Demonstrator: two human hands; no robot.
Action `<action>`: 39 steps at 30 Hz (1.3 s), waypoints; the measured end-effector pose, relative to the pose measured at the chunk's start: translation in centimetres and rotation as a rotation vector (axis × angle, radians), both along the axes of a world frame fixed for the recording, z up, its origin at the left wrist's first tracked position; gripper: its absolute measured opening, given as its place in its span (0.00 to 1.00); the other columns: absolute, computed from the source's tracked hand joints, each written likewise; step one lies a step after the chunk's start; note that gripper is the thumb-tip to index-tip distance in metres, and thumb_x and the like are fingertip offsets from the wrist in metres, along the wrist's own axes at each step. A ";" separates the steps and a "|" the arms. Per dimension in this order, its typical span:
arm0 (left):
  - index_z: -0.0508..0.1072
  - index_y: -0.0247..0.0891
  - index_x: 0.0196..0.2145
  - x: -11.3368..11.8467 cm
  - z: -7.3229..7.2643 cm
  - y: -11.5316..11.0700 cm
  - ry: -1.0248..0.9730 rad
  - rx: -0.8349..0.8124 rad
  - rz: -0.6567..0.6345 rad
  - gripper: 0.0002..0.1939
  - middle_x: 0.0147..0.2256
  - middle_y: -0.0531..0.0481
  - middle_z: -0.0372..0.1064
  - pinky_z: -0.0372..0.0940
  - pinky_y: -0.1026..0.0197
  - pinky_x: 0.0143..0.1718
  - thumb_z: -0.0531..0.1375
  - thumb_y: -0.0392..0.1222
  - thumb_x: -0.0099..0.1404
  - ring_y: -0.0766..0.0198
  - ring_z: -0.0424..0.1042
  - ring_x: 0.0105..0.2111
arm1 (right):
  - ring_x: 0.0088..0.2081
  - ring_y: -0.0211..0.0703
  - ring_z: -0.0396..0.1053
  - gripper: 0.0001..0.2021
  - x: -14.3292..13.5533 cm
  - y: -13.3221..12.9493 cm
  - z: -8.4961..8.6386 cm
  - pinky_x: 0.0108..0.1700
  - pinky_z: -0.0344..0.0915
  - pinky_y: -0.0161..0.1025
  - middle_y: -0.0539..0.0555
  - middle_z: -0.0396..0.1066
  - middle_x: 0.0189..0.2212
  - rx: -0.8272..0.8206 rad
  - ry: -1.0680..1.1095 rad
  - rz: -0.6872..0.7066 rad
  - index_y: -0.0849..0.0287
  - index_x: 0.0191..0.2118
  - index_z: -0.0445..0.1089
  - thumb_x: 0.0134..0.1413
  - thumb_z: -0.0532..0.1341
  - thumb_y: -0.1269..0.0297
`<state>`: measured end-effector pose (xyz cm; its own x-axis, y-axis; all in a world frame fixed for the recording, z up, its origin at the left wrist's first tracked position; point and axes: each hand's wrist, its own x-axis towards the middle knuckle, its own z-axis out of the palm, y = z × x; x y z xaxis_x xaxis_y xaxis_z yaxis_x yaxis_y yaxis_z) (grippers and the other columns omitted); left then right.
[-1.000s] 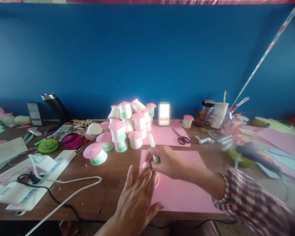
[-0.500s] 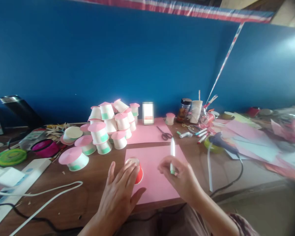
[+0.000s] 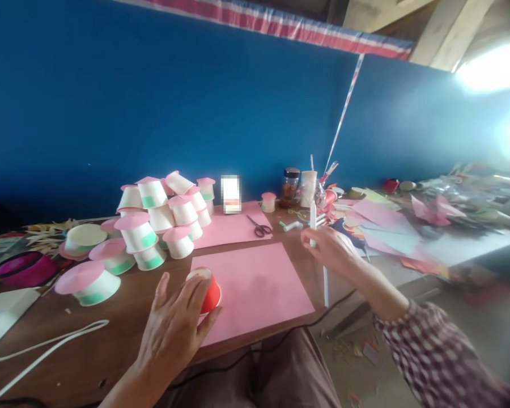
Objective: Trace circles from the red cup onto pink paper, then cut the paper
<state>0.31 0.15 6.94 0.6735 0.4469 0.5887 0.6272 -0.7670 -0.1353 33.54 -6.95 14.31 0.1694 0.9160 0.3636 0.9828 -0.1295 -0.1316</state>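
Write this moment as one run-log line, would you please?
left hand: touching red cup | right hand: holding white pen | red cup: on nearer pink sheet | scissors: on farther pink sheet

The pink sheet (image 3: 255, 294) looks like matt paper; the red cup (image 3: 212, 295), smooth; the marker (image 3: 313, 218), plastic; the table (image 3: 85, 362), wooden.

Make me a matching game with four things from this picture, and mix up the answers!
1. Red cup
2. Scissors
3. White pen-like tube
4. Jar

A. Held in the right hand
B. Topped with a black lid
C. Touched by the left hand
D. On the farther pink sheet

Pairs: 1-C, 2-D, 3-A, 4-B
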 end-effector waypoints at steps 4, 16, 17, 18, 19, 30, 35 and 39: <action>0.61 0.36 0.52 0.2 -0.1 0.1 -0.035 0.001 -0.015 0.19 0.48 0.41 0.71 0.41 0.41 0.62 0.54 0.44 0.65 0.54 0.71 0.47 | 0.36 0.45 0.72 0.14 1.8 -0.9 0.6 0.33 0.60 0.35 0.52 0.76 0.34 0.040 0.038 -0.043 0.54 0.42 0.69 0.53 0.54 0.76; 0.61 0.36 0.50 0.6 -0.2 -0.2 -0.035 -0.192 0.045 0.18 0.50 0.40 0.66 0.46 0.41 0.60 0.53 0.48 0.66 0.53 0.66 0.51 | 0.31 0.44 0.73 0.19 -6.3 -10.0 -4.4 0.41 0.67 0.42 0.50 0.74 0.26 0.419 0.405 0.323 0.53 0.56 0.62 0.60 0.54 0.71; 0.61 0.36 0.51 0.6 -0.2 -0.1 -0.045 -0.194 0.045 0.19 0.50 0.40 0.66 0.46 0.41 0.60 0.53 0.48 0.66 0.53 0.65 0.52 | 0.28 0.43 0.72 0.21 -6.7 -10.6 -4.9 0.39 0.68 0.42 0.49 0.73 0.24 0.483 0.409 0.365 0.54 0.57 0.62 0.59 0.55 0.72; 0.61 0.36 0.52 0.5 -0.1 -0.1 -0.056 -0.190 0.042 0.20 0.50 0.40 0.65 0.46 0.41 0.60 0.54 0.48 0.65 0.52 0.64 0.53 | 0.26 0.42 0.71 0.22 -7.0 -11.3 -5.4 0.37 0.68 0.41 0.49 0.72 0.24 0.519 0.432 0.386 0.54 0.58 0.62 0.59 0.55 0.72; 0.60 0.36 0.53 0.3 -0.1 -0.1 -0.072 -0.175 0.037 0.22 0.51 0.39 0.65 0.45 0.41 0.61 0.55 0.48 0.65 0.51 0.62 0.54 | 0.26 0.42 0.71 0.22 -7.2 -12.0 -5.9 0.35 0.68 0.40 0.49 0.72 0.24 0.526 0.474 0.366 0.53 0.59 0.62 0.60 0.55 0.70; 0.64 0.32 0.50 0.4 -2.8 -7.5 -0.331 -0.280 -0.284 0.19 0.43 0.40 0.69 0.61 0.55 0.50 0.56 0.28 0.60 0.58 0.65 0.46 | 0.26 0.38 0.71 0.14 -11.5 -10.4 -8.5 0.24 0.69 0.31 0.52 0.75 0.27 0.595 1.859 -0.090 0.57 0.40 0.76 0.47 0.68 0.57; 0.70 0.37 0.42 2.8 -2.4 -8.2 -0.360 -0.473 -0.430 0.09 0.24 0.52 0.68 0.59 0.63 0.30 0.54 0.32 0.64 0.66 0.63 0.25 | 0.28 0.31 0.70 0.14 -14.2 -7.5 -6.4 0.26 0.70 0.24 0.49 0.73 0.32 0.412 2.438 -0.043 0.57 0.41 0.74 0.46 0.70 0.67; 0.69 0.37 0.26 4.3 -0.4 -7.4 -0.498 -1.061 -0.269 0.17 0.18 0.55 0.61 0.54 0.66 0.23 0.51 0.46 0.68 0.70 0.59 0.19 | 0.28 0.30 0.70 0.16 -14.5 -6.4 -5.0 0.25 0.70 0.23 0.49 0.72 0.30 0.453 2.529 0.042 0.59 0.43 0.73 0.45 0.70 0.69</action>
